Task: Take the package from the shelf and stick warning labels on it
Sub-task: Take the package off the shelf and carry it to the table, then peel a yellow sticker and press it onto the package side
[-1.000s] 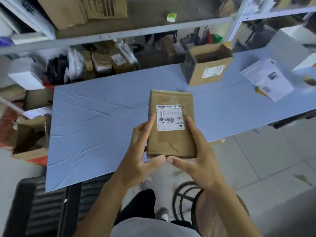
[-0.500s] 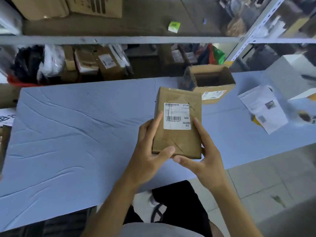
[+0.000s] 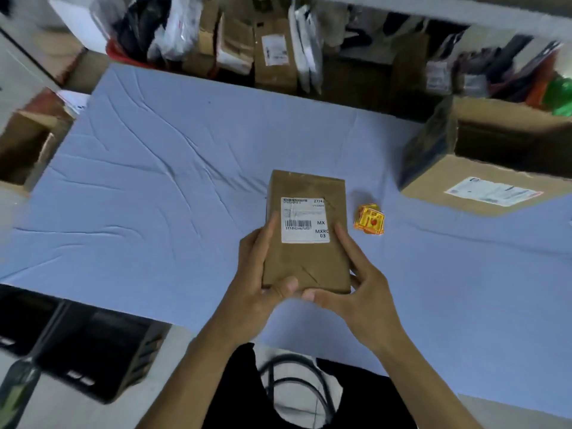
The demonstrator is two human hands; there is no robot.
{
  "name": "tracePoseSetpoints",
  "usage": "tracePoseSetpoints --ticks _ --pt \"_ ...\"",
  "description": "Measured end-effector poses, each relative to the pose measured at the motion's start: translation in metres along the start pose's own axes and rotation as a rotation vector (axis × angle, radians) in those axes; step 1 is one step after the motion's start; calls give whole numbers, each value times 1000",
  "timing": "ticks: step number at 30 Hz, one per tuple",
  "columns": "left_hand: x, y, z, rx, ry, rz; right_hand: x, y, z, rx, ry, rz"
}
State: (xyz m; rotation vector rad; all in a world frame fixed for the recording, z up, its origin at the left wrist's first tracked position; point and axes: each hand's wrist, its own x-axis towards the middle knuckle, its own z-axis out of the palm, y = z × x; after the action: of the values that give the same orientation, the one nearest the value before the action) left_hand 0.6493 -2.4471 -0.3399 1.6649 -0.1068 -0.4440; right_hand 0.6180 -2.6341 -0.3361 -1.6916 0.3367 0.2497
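Observation:
A flat brown paper package [image 3: 305, 261] with a white shipping label [image 3: 305, 219] is held over the blue table [image 3: 154, 196], near its front edge. My left hand [image 3: 263, 274] grips its left side and bottom corner. My right hand [image 3: 356, 280] grips its right side, thumb at the bottom edge. A small stack of yellow and orange warning labels [image 3: 370, 219] lies on the table just right of the package.
An open cardboard box [image 3: 483, 181] stands at the table's right. Behind the table a low shelf holds several parcels and bags [image 3: 272, 51]. Black crates [image 3: 77, 345] sit on the floor at the left, and a stool [image 3: 297, 388] stands below me.
The package and both hands have moved forward over the table as my view tilted down. The warning labels have come into view beside the package.

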Motion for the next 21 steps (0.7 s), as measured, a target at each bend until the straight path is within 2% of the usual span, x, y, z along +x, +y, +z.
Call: tracePoseSetpoints --ticks 3,7,11,15,18,20,21 --pt "5 -42 4 12 21 0 17 32 5 -33 -27 -48" --pt "18 -89 7 134 6 90 35 77 17 -98 -14 -177" --pt "23 -109 10 -30 -18 181 46 104 24 -149 63 -314" --pt "30 -113 2 -14 -10 233 54 114 19 -243 62 -438" --pt "23 -108 -2 47 147 312 57 117 5 -231 -53 -453" --pt "20 -106 1 243 289 436 59 117 -4 -222 -128 -447" --pt "18 -104 6 369 309 453 60 116 -6 -240 -133 -451"
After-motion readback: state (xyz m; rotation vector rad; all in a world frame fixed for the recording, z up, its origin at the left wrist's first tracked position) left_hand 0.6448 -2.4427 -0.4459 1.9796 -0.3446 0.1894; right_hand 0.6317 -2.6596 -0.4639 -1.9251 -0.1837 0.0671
